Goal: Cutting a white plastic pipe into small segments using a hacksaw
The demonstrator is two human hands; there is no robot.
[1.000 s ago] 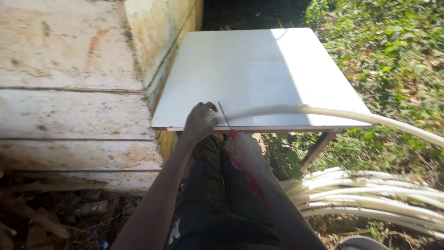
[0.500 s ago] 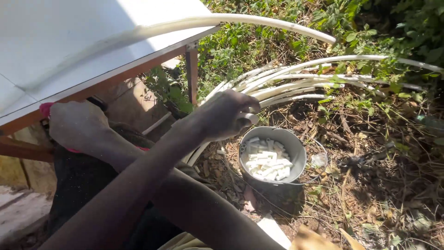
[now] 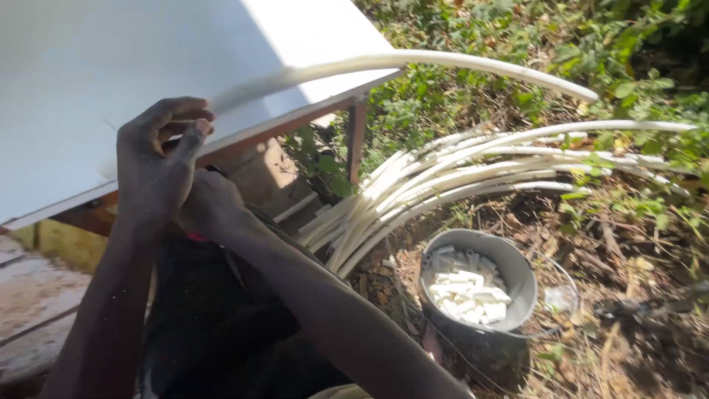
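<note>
My left hand [image 3: 159, 159] grips the near end of a long, pale, peeled stalk [image 3: 443, 63] at the front edge of a white table [image 3: 88, 66]. The stalk arcs away to the right over the table corner and the plants. My right hand [image 3: 210, 210] sits just below and behind the left hand, closed on a red-handled knife [image 3: 196, 238]. Only a bit of the red handle shows; the blade is hidden. Both forearms cross over my dark-trousered lap.
A bundle of several more pale stalks [image 3: 458, 174] lies on the ground to the right, fanning outward. A grey bucket [image 3: 521, 270] holding short white cut pieces stands below it. A wooden table leg [image 3: 358, 140], green plants and dry litter surround them.
My left hand has come back from the stalks on the right to the table edge, bringing the long stalk's end with it. It now sits against my right hand.
</note>
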